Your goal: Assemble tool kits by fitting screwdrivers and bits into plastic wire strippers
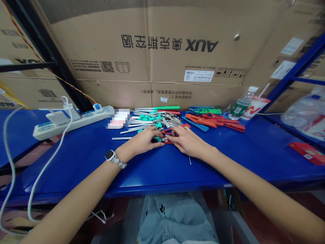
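Our left grip is holding a small teal-and-red plastic piece between thumb and fingers. Our right grip is curling against its red end; whether it is pinching, we cannot tell. The piece is sitting between both grips over the glossy blue table, near slim silver metal rods.

The left hand and right hand hide much of a red piece — their grip is too small to tell. Left of that piece, pixelation obscures a pale item; beyond the piece, print on a white label is unreadable; far right of it, the frame crops a red packet.
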The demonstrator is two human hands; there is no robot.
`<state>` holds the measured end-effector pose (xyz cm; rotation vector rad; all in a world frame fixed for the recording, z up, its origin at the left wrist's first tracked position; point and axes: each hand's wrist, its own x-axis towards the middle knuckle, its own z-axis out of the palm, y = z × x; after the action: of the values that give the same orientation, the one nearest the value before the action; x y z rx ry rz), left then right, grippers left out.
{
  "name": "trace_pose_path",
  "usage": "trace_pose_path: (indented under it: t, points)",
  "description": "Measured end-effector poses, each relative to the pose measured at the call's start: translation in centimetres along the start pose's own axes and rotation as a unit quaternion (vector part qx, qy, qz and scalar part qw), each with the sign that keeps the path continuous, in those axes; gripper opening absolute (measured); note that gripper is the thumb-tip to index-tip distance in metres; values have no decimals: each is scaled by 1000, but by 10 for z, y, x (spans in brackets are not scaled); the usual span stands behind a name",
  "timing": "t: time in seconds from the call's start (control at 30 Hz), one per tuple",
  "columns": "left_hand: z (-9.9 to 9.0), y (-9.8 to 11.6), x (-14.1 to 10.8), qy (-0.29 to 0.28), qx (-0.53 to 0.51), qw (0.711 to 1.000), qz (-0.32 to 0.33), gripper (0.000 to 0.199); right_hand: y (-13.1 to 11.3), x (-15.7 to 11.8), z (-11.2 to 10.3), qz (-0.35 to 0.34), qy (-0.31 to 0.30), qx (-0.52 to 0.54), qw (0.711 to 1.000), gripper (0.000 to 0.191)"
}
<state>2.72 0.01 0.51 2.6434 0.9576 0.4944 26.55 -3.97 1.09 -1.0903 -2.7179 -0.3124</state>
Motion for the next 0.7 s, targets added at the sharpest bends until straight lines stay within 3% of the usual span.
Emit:
trace_pose_path:
  t: [0.3,0.5,0.7]
  points:
    - [-1,-1,-1,6,21,999,40,28,-3,-9,-4,15,-15,-4,1000,49]
    - [-2,9,-1,11,79,996,50,30,-3,-12,0,27,-2,44,999,48]
    - [0,10,-1,54,71,996,28,30,22,3,-4,76,37,98,992,43]
